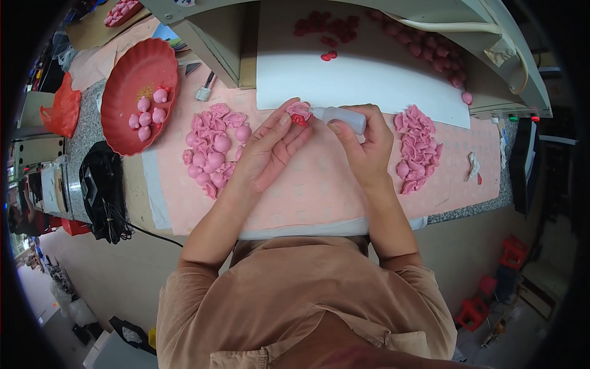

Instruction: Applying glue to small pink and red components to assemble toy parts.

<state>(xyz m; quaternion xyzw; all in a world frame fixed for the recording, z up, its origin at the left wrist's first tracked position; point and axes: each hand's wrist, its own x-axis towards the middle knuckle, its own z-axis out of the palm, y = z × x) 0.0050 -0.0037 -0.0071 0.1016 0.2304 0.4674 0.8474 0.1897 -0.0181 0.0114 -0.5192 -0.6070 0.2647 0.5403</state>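
At far left on the table (326, 190), a red scalloped dish (136, 64) with round pink pieces (144, 119) inside. Next, a heap of pink balls and ruffles (214, 161). Then the left hand (263, 147), palm up, pinching a ruffled pink-and-red piece (299, 111) at its far end. Probably light, perhaps easily bent along the thin edges; best taken gently by the sides. Just right, with a nozzle (317, 113) at the piece, touching or not hard to tell, a translucent squeeze bottle (344, 118); likely light, yielding, best gripped around the barrel. Wrapped around it, the right hand (373, 146), apart from the left. Farther right, another ruffled pink heap (418, 147).
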